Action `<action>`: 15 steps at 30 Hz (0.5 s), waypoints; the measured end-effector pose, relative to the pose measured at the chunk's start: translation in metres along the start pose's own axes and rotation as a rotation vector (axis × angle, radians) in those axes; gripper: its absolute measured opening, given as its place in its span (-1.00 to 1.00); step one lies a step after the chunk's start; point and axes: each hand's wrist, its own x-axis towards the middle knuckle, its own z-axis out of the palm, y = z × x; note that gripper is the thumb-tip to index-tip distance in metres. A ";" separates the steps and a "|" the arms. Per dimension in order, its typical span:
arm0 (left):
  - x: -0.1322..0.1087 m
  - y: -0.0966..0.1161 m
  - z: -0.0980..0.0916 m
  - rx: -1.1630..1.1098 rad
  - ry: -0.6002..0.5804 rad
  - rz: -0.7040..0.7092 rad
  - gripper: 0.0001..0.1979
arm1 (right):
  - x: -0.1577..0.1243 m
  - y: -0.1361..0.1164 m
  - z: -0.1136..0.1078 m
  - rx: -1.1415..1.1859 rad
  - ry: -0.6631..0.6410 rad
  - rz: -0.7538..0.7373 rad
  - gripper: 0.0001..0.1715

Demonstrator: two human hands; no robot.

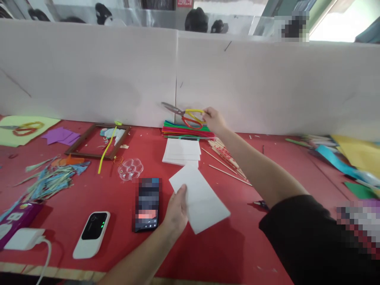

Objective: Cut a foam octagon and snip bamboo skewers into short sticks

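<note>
My left hand (175, 211) is closed on the near edge of a white sheet of paper (200, 198), holding it just above the red table (225, 245). My right hand (214, 120) reaches far forward and grips the yellow and red handles of a pair of scissors (184, 114), lifted above a stack of coloured foam sheets (186, 131) by the white partition. The scissor blades point left. A small pile of white paper (182, 151) lies between my hands.
A phone (147, 204) and a white pocket device (92, 233) lie near my left hand. A wooden frame (84, 142), a clear flower-shaped tray (130, 169), wooden sticks (227, 158), paper scraps (50, 178) and a second pair of scissors (25, 128) lie around.
</note>
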 end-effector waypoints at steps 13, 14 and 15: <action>-0.004 0.054 0.018 -0.024 -0.046 0.303 -0.62 | -0.249 -0.002 0.009 0.630 -0.184 0.180 -0.61; -0.005 0.054 0.018 -0.013 -0.061 0.317 -0.61 | -0.259 0.000 0.010 0.659 -0.202 0.194 -0.62; -0.006 0.053 0.018 0.001 -0.061 0.324 -0.60 | -0.268 0.001 0.011 0.698 -0.231 0.212 -0.62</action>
